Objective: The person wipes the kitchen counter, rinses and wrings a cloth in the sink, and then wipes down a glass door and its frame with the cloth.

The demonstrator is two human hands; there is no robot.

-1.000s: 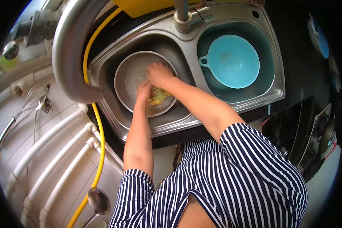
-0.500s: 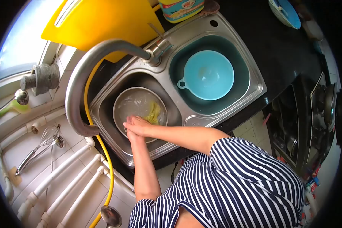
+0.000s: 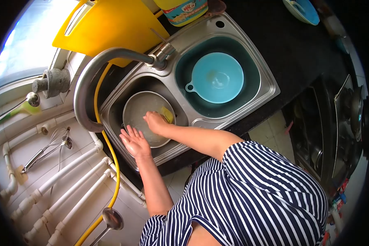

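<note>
My left hand [image 3: 135, 142] is open, palm up and fingers spread, over the near-left rim of a round metal basin [image 3: 135, 104]. My right hand [image 3: 155, 122] is above the basin with its fingers curled closed. What they hold, if anything, is hidden. A yellow-green cloth [image 3: 167, 114] shows just beside and behind the right hand, partly covered by it. Cloudy water seems to fill the basin, which stands in the left bowl of a steel double sink [image 3: 199, 122].
A light-blue plastic bowl [image 3: 223, 76] sits in the right sink bowl. The curved faucet [image 3: 84, 88] arches left of the basin. Behind stand a yellow cutting board [image 3: 110, 30] and a labelled bottle [image 3: 182, 12]. A yellow hose [image 3: 118, 172] runs down past white pipes [image 3: 69, 176].
My hands were clasped together over the basin's near edge; now they are apart. The left has opened palm up, and the right has moved farther over the basin, beside the cloth. The view shifted slightly.
</note>
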